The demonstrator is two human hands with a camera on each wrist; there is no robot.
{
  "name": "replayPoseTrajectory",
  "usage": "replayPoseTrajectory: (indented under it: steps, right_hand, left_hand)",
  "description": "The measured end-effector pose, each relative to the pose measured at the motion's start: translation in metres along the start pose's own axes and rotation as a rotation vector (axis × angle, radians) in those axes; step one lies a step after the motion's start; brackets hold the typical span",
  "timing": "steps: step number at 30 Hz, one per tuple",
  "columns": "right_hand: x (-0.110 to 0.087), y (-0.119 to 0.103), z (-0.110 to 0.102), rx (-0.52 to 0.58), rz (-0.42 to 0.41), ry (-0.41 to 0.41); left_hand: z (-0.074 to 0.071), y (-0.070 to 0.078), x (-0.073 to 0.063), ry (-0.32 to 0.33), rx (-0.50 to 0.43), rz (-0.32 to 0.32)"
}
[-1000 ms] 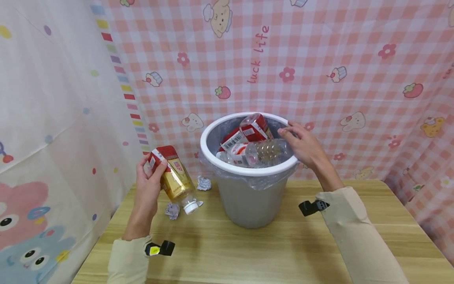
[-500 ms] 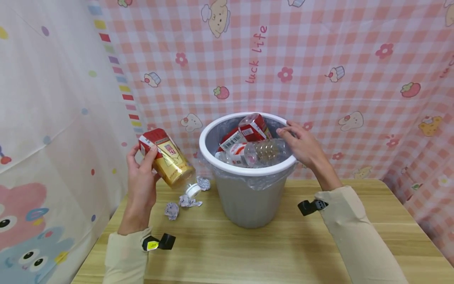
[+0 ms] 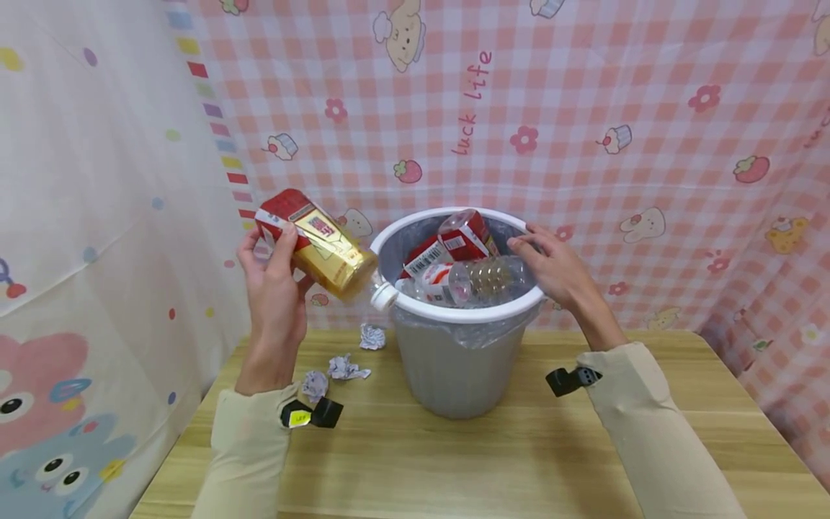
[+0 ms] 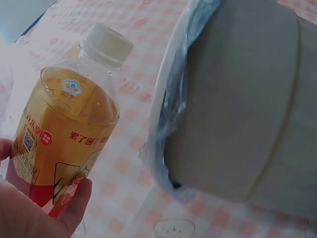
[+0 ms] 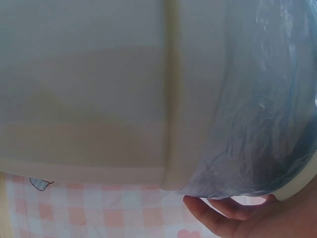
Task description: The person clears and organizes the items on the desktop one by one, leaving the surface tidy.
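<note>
My left hand (image 3: 272, 306) grips a plastic drink bottle (image 3: 324, 249) by its red base end, thumb on the near side. The bottle holds amber liquid and is tilted, its white cap (image 3: 384, 296) close to the left rim of a grey trash can (image 3: 454, 371). In the left wrist view the bottle (image 4: 64, 124) appears apart from the can's rim. My right hand (image 3: 559, 272) holds the can's right rim, fingers outside over the plastic liner (image 5: 257, 109). Inside the can lie a clear bottle (image 3: 486, 280) and red-labelled bottles (image 3: 463, 236).
Three crumpled paper balls lie on the wooden table (image 3: 467, 468) left of the can: one front (image 3: 315, 386), one middle (image 3: 346, 367), one rear paper ball (image 3: 372, 336). A pink checked cloth (image 3: 570, 94) hangs behind, a white patterned curtain (image 3: 123, 216) at the left.
My left hand has raised the bottle from near the table and carried it right, cap end toward the can. The paper balls it covered now show. My right hand stays on the rim.
</note>
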State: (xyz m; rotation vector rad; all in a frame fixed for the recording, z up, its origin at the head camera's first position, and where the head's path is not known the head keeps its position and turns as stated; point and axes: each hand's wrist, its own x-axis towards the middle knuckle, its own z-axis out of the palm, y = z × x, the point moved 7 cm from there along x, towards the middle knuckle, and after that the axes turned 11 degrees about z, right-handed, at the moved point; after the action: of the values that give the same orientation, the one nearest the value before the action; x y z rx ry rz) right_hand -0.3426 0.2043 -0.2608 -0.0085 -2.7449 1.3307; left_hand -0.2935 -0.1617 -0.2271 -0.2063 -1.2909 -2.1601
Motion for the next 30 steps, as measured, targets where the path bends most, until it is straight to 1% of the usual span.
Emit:
replayPoseTrajectory:
  steps: [5, 7, 10, 15, 20, 24, 30]
  right_hand:
    - [0.0, 0.0, 0.0, 0.001, -0.009, 0.003]
    - [0.001, -0.001, 0.0, 0.001, -0.012, 0.004]
    - [0.001, -0.002, 0.0, -0.003, -0.015, 0.002]
    - [-0.001, -0.002, 0.0, -0.008, -0.015, -0.001]
    - [0.0, -0.001, 0.0, -0.006, -0.013, -0.004]
    - [-0.001, -0.002, 0.0, -0.007, -0.021, -0.004]
    - [0.001, -0.001, 0.0, 0.01, -0.014, -0.005]
  left_hand:
    - [0.022, -0.003, 0.004, -0.013, 0.004, 0.042]
    - [0.029, -0.005, 0.004, -0.032, 0.028, 0.06]
    - [0.04, -0.008, 0.001, -0.063, 0.036, 0.077]
    - [0.057, -0.018, -0.006, -0.141, 0.102, 0.092]
    - [0.066, -0.028, -0.014, -0.213, 0.213, 0.125]
    - [0.069, -0.034, -0.017, -0.244, 0.248, 0.154]
    - [0.074, -0.042, -0.022, -0.298, 0.3, 0.171]
